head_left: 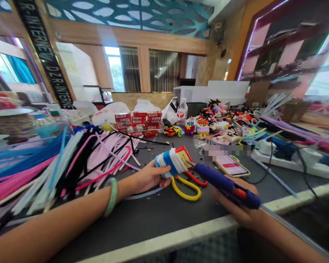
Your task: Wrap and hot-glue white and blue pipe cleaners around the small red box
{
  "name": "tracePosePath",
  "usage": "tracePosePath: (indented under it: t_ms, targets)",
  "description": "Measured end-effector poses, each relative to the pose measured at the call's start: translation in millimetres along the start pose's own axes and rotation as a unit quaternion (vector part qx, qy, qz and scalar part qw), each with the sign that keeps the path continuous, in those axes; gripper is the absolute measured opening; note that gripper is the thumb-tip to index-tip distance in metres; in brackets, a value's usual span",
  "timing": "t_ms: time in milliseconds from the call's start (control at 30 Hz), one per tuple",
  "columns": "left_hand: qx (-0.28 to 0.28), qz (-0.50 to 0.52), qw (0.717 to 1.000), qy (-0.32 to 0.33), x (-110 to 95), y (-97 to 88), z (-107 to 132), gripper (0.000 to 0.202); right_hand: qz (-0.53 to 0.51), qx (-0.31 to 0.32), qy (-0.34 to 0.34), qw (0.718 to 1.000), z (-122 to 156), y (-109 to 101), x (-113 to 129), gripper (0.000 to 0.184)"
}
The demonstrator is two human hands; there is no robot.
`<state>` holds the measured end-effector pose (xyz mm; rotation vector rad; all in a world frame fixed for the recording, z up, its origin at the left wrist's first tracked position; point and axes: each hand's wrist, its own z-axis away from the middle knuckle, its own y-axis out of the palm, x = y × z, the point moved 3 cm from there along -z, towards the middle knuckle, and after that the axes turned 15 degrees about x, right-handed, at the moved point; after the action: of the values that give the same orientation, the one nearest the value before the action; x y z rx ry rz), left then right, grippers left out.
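My left hand (153, 174), with a green bangle (111, 197) on its wrist, grips a small box (184, 155) wrapped in blue and white fuzzy pipe cleaners (168, 162). The box's red and yellow end stays bare and points right. In my right hand (235, 202) is a dark blue glue gun (222, 182) with an orange-red part. Its nozzle is at the bare end of the box; whether it touches, I cannot tell. Scissors with yellow and red handles (188, 193) lie on the dark table just behind and below the box.
Bundles of pipe cleaners (57, 160) in many colours cover the left side. Red boxes (138, 122) are stacked at the back, beside a plastic bottle (182, 109) and small fuzzy dolls (203, 126). A phone (231, 165) and a white power strip (290, 166) with cables lie on the right.
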<state>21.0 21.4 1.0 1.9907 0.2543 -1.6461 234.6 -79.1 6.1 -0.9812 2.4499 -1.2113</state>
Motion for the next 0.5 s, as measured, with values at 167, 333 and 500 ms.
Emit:
tracePosePath:
  t_ms: [167, 333, 500]
  targets:
    - [0.018, -0.003, 1.000, 0.007, -1.2, 0.5, 1.5, 0.039, -0.010, 0.008, -0.009, 1.000, 1.2, -2.7, 1.3, 0.016]
    - [0.030, -0.001, 1.000, 0.003, -1.9, 1.5, 0.9, 0.039, -0.002, 0.000, -0.005, 1.000, 2.6, -2.2, -0.6, 0.017]
    - [0.038, 0.004, 0.999, 0.009, -1.5, 2.4, 0.5, 0.035, 0.002, -0.013, -0.006, 1.000, 1.6, -2.5, -0.5, 0.017]
